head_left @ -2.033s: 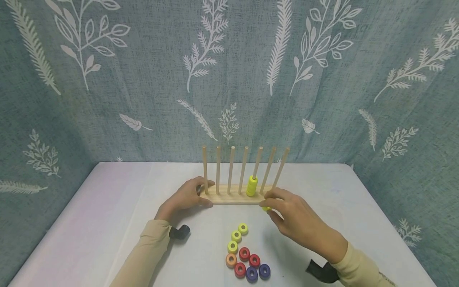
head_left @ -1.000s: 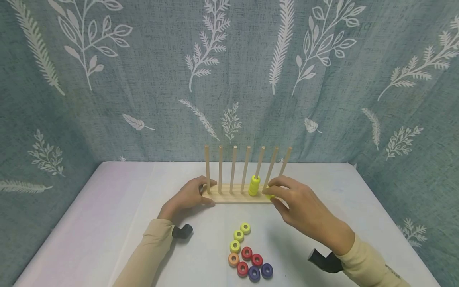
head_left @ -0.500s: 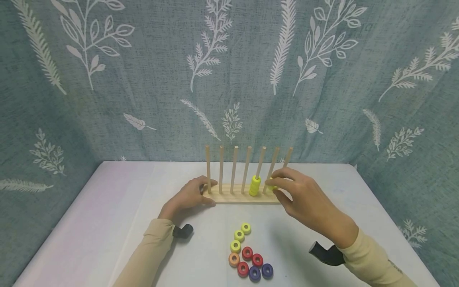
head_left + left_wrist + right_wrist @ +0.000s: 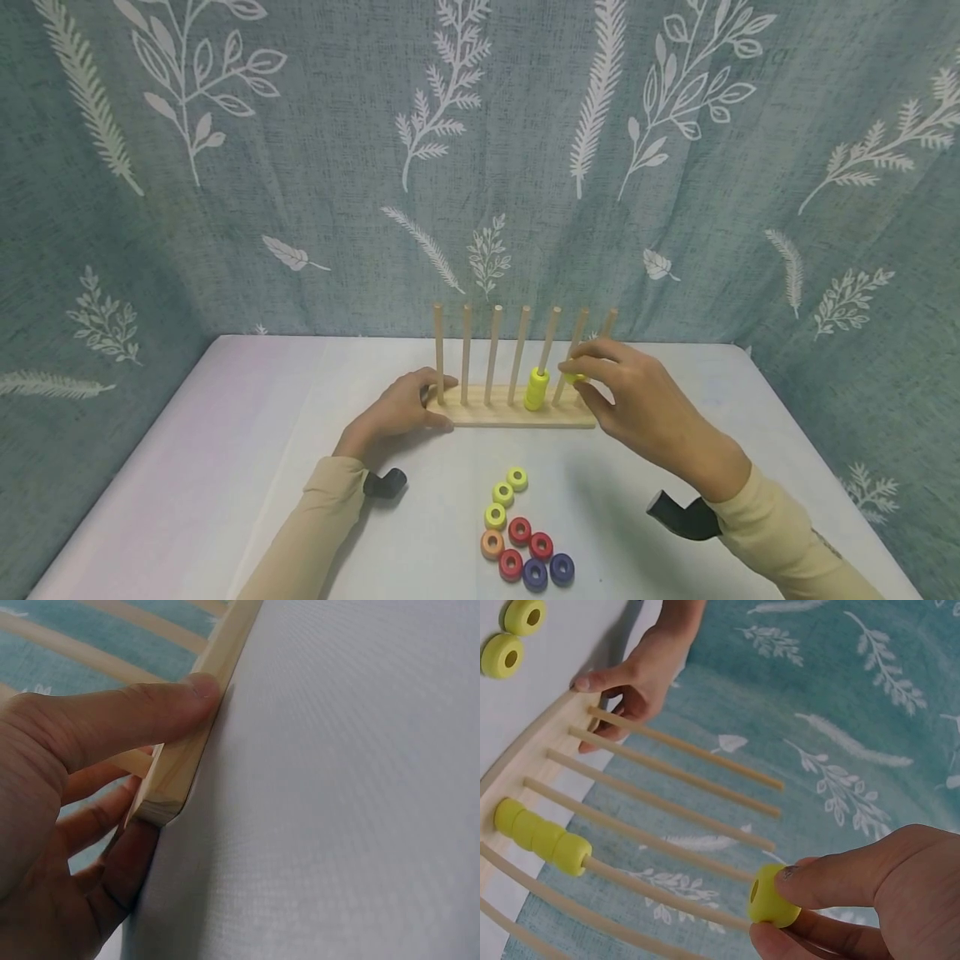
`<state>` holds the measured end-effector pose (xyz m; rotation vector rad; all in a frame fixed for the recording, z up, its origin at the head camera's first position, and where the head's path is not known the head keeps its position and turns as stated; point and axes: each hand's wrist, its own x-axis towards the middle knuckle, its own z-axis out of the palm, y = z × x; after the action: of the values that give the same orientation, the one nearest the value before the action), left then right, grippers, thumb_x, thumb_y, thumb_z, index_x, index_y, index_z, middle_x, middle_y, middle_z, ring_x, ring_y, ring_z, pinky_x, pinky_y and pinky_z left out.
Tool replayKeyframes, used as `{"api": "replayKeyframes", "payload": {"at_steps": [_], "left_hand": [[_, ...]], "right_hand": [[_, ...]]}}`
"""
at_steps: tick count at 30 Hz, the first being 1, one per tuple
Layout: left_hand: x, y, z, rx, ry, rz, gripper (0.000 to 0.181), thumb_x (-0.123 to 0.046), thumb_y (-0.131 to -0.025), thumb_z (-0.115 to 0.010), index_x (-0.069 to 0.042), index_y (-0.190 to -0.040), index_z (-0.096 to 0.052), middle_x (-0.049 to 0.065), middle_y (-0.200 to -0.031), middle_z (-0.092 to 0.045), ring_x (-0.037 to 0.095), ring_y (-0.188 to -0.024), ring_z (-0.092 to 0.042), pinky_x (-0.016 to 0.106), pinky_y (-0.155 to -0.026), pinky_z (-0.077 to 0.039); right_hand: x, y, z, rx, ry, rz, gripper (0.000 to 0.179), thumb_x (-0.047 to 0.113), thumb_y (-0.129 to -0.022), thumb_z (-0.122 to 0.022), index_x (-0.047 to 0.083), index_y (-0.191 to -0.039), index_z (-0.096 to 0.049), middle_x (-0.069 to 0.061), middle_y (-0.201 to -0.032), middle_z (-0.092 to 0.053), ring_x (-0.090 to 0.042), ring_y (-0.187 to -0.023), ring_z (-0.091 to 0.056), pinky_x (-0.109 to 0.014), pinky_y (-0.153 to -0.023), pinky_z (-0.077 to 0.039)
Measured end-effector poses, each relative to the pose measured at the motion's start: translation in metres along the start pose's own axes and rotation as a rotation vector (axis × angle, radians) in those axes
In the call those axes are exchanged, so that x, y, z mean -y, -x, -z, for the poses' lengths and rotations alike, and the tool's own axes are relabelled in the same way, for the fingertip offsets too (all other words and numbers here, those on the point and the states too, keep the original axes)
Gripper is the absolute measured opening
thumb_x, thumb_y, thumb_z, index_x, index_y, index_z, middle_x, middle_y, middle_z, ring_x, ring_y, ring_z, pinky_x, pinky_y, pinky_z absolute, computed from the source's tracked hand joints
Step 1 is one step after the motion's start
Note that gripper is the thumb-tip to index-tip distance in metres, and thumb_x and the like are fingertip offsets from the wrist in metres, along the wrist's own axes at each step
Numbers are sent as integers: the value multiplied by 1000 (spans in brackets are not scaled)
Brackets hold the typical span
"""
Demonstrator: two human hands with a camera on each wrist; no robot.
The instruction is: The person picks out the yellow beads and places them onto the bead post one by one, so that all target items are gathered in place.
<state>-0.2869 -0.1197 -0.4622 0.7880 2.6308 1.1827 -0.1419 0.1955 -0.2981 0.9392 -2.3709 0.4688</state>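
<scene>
A wooden peg rack [image 4: 487,419] with several upright pegs stands on the table. My left hand [image 4: 401,406] grips its left end, thumb on the front edge [image 4: 176,769] and fingers behind. A stack of yellow beads [image 4: 536,392] sits low on one peg right of the middle. My right hand [image 4: 648,400] pinches a single yellow bead [image 4: 771,898] between thumb and fingers. In the right wrist view this bead appears close to the upper part of the stacked peg; whether it touches cannot be told. My right hand partly hides the rack's rightmost pegs in the head view.
In front of the rack lie loose yellow beads [image 4: 503,494], an orange bead [image 4: 492,544], red beads [image 4: 519,531] and dark blue beads [image 4: 562,569]. A leaf-patterned teal curtain [image 4: 337,208] hangs behind and beside the white table [image 4: 262,467].
My right hand has risen with the yellow bead from the rack's front edge to beside the pegs. The left hand keeps its grip. The head view has shifted slightly.
</scene>
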Motion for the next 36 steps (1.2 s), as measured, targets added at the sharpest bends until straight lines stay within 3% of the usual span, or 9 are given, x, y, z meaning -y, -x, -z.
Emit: {"api": "replayKeyframes", "payload": {"at_steps": [11,36], "left_hand": [[-4,4,2,-6,-2,38,67,-20,-67,-94,-14,-128,-67,5,-130,-62,30,-125,-52,49,-103,-42],[-1,1,1,8,12,21,68,-19,-67,-94,-11,-129,-66,4,-131,-62,32,-129,-50,49,-106,-40]], "right_hand": [[-3,-10,3,14,-20,4,31,-10,-78,-79,3,-105,-74,-9,-106,-67,-20,-85,-68,-32,-66,-57],[-18,-35,5,-3,-5,-6,30,-11,-79,-77,3,-105,-75,-10,-105,-69,-22,-90,-68,-35,-70,-58]]}}
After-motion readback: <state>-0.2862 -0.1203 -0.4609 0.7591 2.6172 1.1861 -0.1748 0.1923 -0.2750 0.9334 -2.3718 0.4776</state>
